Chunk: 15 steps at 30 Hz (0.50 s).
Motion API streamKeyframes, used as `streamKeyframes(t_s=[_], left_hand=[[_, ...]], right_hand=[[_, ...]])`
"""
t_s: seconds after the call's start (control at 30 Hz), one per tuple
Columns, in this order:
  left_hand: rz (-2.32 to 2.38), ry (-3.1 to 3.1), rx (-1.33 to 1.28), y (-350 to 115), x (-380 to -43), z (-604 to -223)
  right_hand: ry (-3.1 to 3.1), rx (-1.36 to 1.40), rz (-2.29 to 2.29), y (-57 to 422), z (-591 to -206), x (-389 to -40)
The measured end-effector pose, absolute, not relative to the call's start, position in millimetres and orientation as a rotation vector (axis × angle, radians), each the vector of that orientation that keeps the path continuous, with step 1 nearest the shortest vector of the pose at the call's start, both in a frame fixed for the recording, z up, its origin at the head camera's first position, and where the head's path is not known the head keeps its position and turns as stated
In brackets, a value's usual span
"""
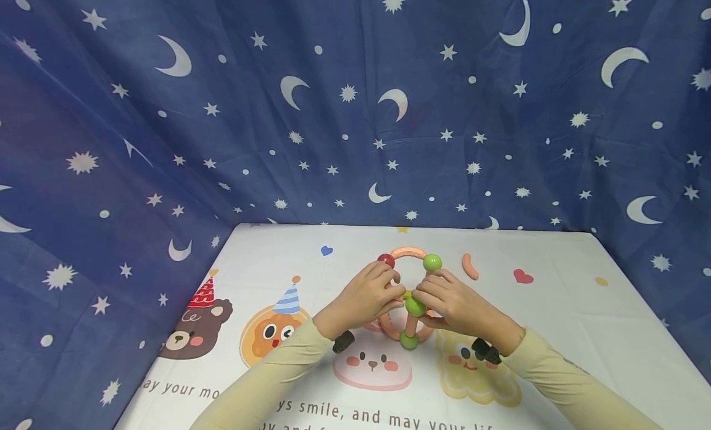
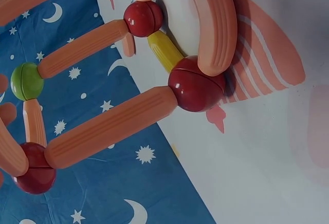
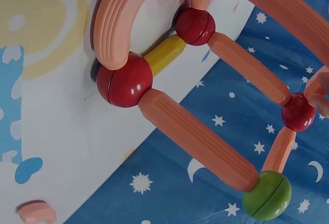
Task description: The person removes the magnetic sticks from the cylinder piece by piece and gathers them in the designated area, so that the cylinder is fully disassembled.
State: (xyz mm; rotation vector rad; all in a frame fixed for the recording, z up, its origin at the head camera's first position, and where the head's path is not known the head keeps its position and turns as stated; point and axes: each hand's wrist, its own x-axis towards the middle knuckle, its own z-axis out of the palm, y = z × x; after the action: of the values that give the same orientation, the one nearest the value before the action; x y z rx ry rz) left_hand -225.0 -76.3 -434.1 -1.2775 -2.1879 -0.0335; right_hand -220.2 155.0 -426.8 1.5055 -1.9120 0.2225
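From my remote post I find a toy ball-and-rod frame [image 1: 411, 327] standing on the printed white surface [image 1: 561, 306], at the middle of the head view. The left hand [image 1: 366, 294] is bent round a salmon rod [image 2: 11, 157] at the frame's top, beside the red ball [image 1: 386, 260]; its fingertips are partly hidden from me. The right hand [image 1: 458, 303] is clamped on the near upper green ball [image 1: 415, 306], thumb lowest. A second green ball [image 1: 408, 340] sits directly below, joined by an upright rod. At the base, a yellow rod [image 3: 165, 54] links two red balls (the wrist views confirm this). One loose curved rod [image 1: 469, 266] lies apart, to the frame's right.
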Motion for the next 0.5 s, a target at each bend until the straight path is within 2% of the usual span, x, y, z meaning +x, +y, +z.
streamKeyframes(t_s=[0.5], left_hand=[[-0.040, -2.165, -1.276, -76, -227, -433]], right_hand=[[-1.787, 1.303, 0.309, 163, -418, -223]])
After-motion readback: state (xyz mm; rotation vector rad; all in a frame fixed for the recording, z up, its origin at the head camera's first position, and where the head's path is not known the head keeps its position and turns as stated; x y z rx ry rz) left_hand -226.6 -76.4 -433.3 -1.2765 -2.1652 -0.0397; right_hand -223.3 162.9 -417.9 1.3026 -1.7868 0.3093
